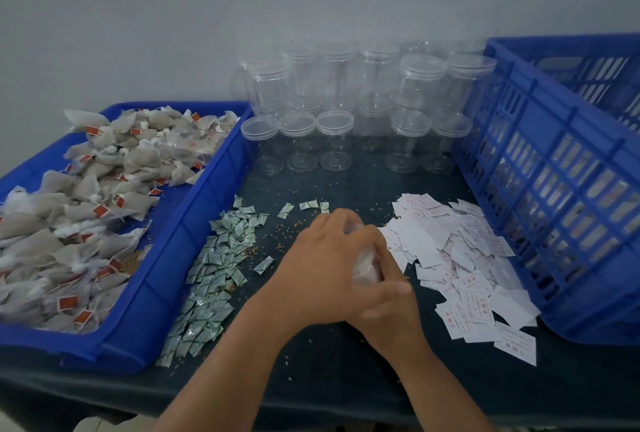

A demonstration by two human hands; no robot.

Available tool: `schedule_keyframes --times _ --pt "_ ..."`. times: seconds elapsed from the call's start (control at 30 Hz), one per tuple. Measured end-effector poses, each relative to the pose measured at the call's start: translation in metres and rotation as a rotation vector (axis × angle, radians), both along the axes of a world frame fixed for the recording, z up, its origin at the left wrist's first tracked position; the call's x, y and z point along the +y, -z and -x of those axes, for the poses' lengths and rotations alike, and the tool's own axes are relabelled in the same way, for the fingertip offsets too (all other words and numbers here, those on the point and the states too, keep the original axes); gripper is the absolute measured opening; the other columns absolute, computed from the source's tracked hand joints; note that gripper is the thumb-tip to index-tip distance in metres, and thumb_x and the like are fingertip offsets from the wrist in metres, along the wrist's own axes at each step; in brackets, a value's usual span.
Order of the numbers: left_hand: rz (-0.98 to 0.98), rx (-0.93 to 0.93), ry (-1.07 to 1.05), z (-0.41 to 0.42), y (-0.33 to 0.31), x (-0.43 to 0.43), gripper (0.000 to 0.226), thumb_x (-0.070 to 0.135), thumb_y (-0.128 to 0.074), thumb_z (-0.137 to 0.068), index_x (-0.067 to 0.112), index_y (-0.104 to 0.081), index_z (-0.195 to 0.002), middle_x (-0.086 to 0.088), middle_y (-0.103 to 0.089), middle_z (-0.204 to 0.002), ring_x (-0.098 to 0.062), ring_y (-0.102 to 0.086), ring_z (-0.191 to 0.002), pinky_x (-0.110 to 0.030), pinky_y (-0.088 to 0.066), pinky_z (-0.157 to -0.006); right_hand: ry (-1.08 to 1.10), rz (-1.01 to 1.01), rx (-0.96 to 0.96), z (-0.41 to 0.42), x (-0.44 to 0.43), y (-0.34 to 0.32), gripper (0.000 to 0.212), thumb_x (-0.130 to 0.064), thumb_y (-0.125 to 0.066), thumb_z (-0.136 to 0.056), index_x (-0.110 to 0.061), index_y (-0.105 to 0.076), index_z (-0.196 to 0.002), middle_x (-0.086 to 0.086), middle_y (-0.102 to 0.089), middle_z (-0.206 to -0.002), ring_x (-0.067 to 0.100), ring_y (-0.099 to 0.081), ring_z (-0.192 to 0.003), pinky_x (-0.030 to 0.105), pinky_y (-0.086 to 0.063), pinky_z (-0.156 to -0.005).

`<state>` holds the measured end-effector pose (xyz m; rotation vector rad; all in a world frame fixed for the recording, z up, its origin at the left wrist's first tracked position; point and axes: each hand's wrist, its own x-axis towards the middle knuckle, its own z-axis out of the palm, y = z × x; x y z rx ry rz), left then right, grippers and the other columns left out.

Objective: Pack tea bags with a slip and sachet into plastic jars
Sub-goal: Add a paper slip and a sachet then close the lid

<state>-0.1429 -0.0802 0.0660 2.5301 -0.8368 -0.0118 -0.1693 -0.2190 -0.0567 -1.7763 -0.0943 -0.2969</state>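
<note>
Hands together at centre of dark table, both on one clear plastic jar. Jar lies tilted between them, just above or on the table surface; cannot tell which. Motion blur hides its contents.

Left hand: back toward camera, fingers curled over the jar's far end, thumb pointing right across the near side. Right hand: mostly under the left, fingers wrapped round the jar's right side. Both grips narrow and closed on the jar.

Tea bags: grey mesh pouches with red tags, heaped in blue tray at left.

Sachets: small green-and-white packets in a long pile just right of the tray, a few strays near the left hand.

Slips: white printed papers in a loose pile at right, their edge touching or just beside the right hand.

Empty jars: clear, lidded, stacked in two tiers against the wall, well apart from the hands.

Blue crate: slotted walls, at far right, beside the slips.

Loose grains scattered on the table between sachets and hands.
</note>
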Motion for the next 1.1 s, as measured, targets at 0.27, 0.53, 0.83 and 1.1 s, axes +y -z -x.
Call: schedule_keyframes --times 0.27,0.53,0.83,1.1 --pt "0.181 0.114 0.131 -0.005 -0.015 0.017 0.041 0.040 -0.070 -0.096 0.039 -0.065 -0.137 0.022 -0.055 -0.142 0.003 -0.045 -0.137 -0.021 -0.038 -0.111 -0.123 -0.144 -0.082 0.010 -0.003 -0.004 0.057 -0.029 -0.089 -0.077 -0.045 -0.065 -0.127 -0.007 -0.077 -0.118 0.014 -0.075 -0.105 0.018 -0.057 -0.082" --pt "0.087 -0.024 -0.013 0.019 -0.014 0.001 0.044 0.079 -0.056 -0.082 0.040 -0.064 -0.100 0.023 -0.060 -0.110 0.000 -0.055 -0.112 -0.027 -0.045 -0.099 -0.206 -0.115 -0.083 0.008 -0.003 -0.001 0.046 -0.019 -0.082 -0.081 -0.026 -0.067 -0.124 -0.007 -0.078 -0.106 0.022 -0.077 -0.098 0.045 -0.062 -0.077" --pt "-0.005 0.122 -0.074 -0.003 -0.018 0.016 0.075 0.072 -0.057 -0.086 0.047 -0.032 -0.153 0.027 -0.036 -0.148 0.002 -0.032 -0.140 -0.023 -0.033 -0.106 -0.034 -0.133 -0.119 0.006 0.002 -0.005 0.064 -0.027 -0.087 -0.077 -0.042 -0.063 -0.134 -0.011 -0.075 -0.126 0.007 -0.075 -0.106 0.016 -0.058 -0.075" --pt "0.144 -0.061 -0.095 0.011 -0.010 -0.008 0.054 0.079 -0.068 -0.072 0.042 -0.061 -0.110 0.024 -0.058 -0.108 0.003 -0.057 -0.101 -0.016 -0.046 -0.089 -0.177 -0.256 -0.033 0.008 -0.007 -0.009 0.063 -0.028 -0.098 -0.079 -0.029 -0.067 -0.133 0.008 -0.078 -0.116 0.027 -0.078 -0.106 0.045 -0.067 -0.080"
